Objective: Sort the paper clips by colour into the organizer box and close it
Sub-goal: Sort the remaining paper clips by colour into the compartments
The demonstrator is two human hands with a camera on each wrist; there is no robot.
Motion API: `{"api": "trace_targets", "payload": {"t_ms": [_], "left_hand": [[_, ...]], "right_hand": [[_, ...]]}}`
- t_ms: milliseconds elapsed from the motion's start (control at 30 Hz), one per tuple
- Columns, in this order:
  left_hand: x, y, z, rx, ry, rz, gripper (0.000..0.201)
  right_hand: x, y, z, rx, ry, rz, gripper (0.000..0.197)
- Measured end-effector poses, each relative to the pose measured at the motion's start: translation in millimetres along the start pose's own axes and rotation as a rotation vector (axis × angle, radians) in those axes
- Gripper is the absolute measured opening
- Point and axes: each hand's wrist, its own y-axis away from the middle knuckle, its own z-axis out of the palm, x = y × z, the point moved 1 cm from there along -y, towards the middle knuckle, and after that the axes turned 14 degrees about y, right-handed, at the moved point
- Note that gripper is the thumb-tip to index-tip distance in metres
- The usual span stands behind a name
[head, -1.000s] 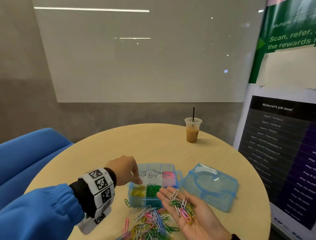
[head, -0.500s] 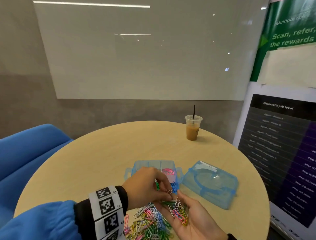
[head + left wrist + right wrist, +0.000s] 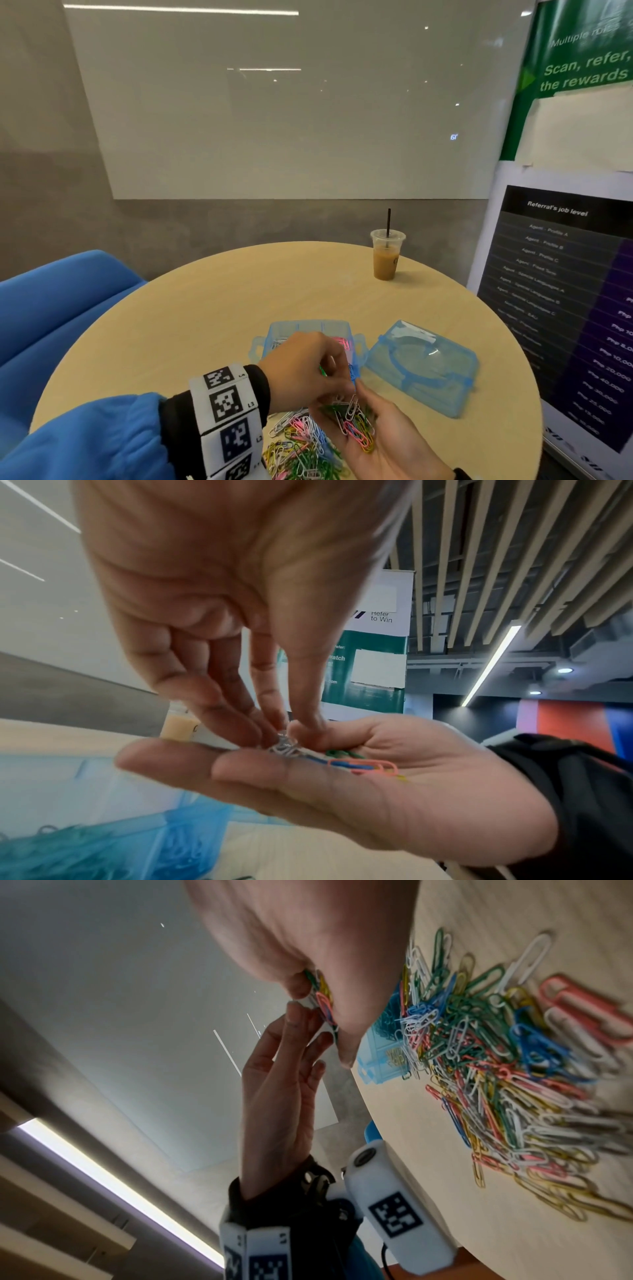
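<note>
The blue organizer box stands open on the table, with pink clips showing in a back compartment; my left hand hides much of it. My right hand lies palm up in front of the box and carries several mixed paper clips. My left hand reaches into that palm and pinches a white clip between thumb and fingers. A pile of loose coloured clips lies on the table under both hands, also plain in the right wrist view as the pile.
The box's blue lid lies detached to the right of the box. An iced coffee cup with a straw stands at the table's far right edge. A blue seat is at the left and a banner stand at the right.
My left hand came back from the box's near-left compartments to my right palm and now pinches a white clip there. My right hand stayed palm up with its clips.
</note>
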Motion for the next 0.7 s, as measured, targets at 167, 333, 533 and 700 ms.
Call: {"api": "trace_targets", "payload": {"t_ms": [167, 333, 533, 700], "left_hand": [[6, -4, 4, -0.007, -0.111, -0.048, 0.028], [8, -7, 4, -0.074, -0.181, -0.092, 0.029], [10, -10, -2, -0.14, -0.053, -0.145, 0.022], [7, -13, -11, -0.148, -0.01, -0.159, 0.022]], "right_hand": [[1, -4, -2, -0.016, -0.076, 0.051, 0.046], [3, -1, -2, -0.089, -0.144, 0.058, 0.048], [3, 3, 0, -0.12, -0.117, 0.044, 0.048], [3, 6, 3, -0.177, -0.133, 0.048, 0.051]]}}
